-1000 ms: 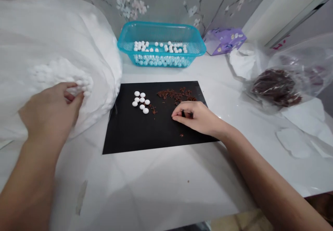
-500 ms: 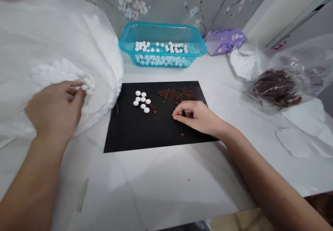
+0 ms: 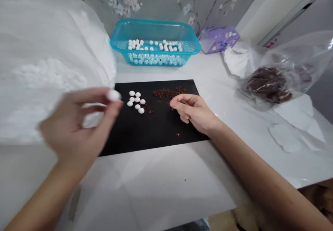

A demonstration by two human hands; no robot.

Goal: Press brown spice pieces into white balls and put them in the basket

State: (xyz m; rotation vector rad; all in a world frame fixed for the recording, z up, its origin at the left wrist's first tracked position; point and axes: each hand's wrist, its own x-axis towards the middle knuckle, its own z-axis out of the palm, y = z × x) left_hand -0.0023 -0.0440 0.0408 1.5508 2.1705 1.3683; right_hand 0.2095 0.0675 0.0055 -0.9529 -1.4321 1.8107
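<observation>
My left hand (image 3: 80,120), smeared by motion, pinches a white ball (image 3: 113,95) between thumb and fingertips, beside the left edge of a black mat (image 3: 145,134). My right hand (image 3: 194,112) is over the mat's right half, thumb and index finger pressed together. Brown bits show at those fingertips; a small star-shaped piece seems to be in the pinch. Just behind them lies a pile of brown star-shaped pieces (image 3: 166,92). Several white balls (image 3: 137,100) sit in a cluster on the mat's left, with a few brown pieces among and beside them.
A big white bag (image 3: 52,71) of white balls stands at left. Behind the mat is a blue basket (image 3: 156,54) holding more balls. A purple packet (image 3: 220,40), a clear bag of brown pieces (image 3: 267,85) and white tissues (image 3: 296,116) lie to the right.
My left hand has moved out of the white bag towards the mat, carrying a white ball. My right hand has turned slightly, its fingertips now nearer the brown pile. The view has shifted a little.
</observation>
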